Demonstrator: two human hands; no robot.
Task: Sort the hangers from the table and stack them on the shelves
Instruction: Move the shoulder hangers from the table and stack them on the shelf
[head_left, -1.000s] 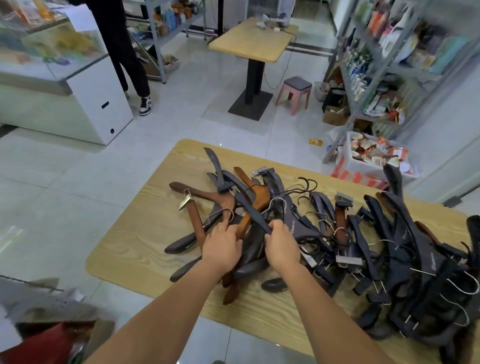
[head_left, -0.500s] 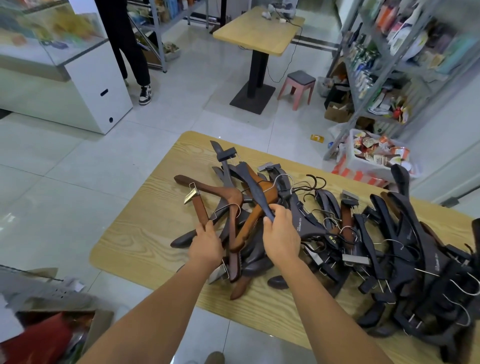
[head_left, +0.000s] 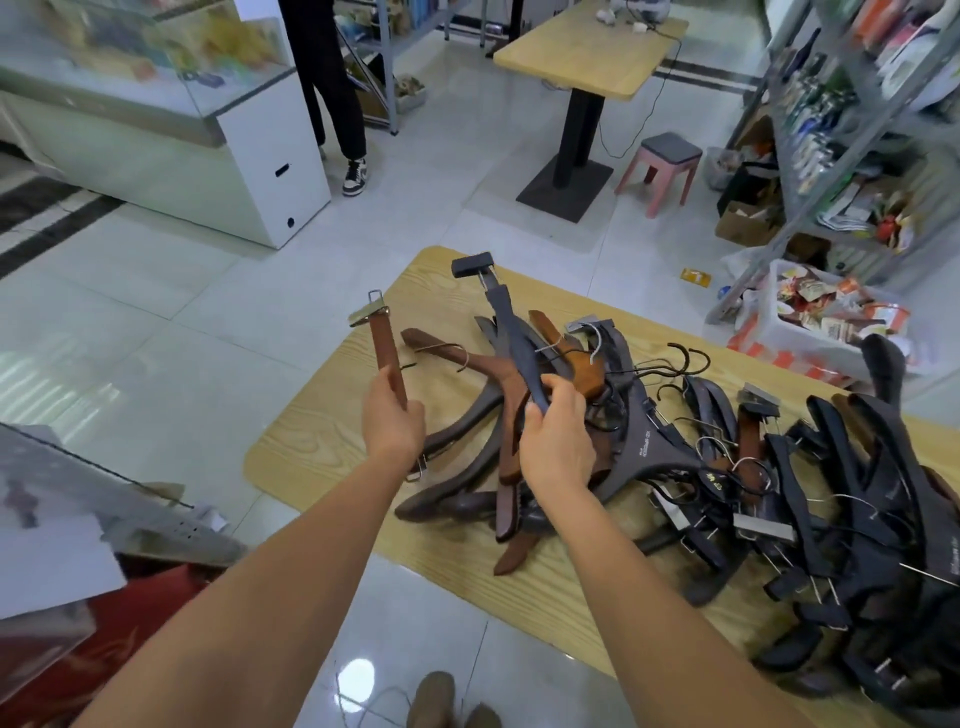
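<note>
Fists (head_left: 393, 423) (head_left: 558, 441) around two raised hangers (head_left: 387, 348) (head_left: 511, 332)

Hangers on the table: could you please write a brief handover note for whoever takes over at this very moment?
The left hand grips a brown clip hanger, raised past the left edge of the table.
The right hand grips a dark clip hanger, angled up over the pile.
The pile: brown and dark hangers tangled across the table.
Done: two hangers picked out; none seen on the shelves in view.
Left: shelve these two, then sort the pile.
</note>
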